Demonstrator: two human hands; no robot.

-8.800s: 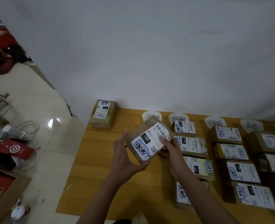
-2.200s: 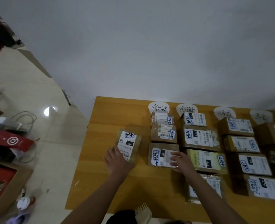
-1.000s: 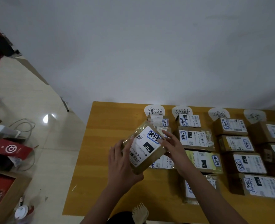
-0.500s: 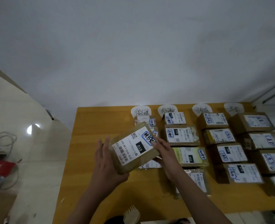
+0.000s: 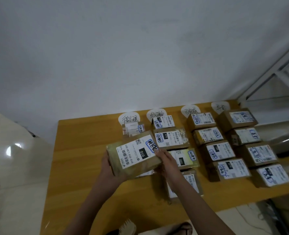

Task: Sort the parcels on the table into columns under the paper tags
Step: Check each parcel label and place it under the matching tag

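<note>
1. The table (image 5: 79, 167) was smooth yellow wood.
2. The held parcel (image 5: 140, 168) was brown cardboard under glossy tape, with a white paper label (image 5: 132, 154).
3. The floor (image 5: 13, 175) was glossy tile.

head cam | above near edge of table (image 5: 82, 167) | facing forward and down toward wall (image 5: 106, 56) | wide-angle | at close range over left hand (image 5: 109, 170), right hand (image 5: 168, 164)

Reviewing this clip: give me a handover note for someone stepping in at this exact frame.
Left grip and right grip both hold the 010 parcel, lifted over the table's leftmost column.
Done: the three columns to the right hold four parcels each under their paper tags; one small parcel shows under the leftmost tag.
Left: set the held parcel down, probably in the leftmost column.
</note>
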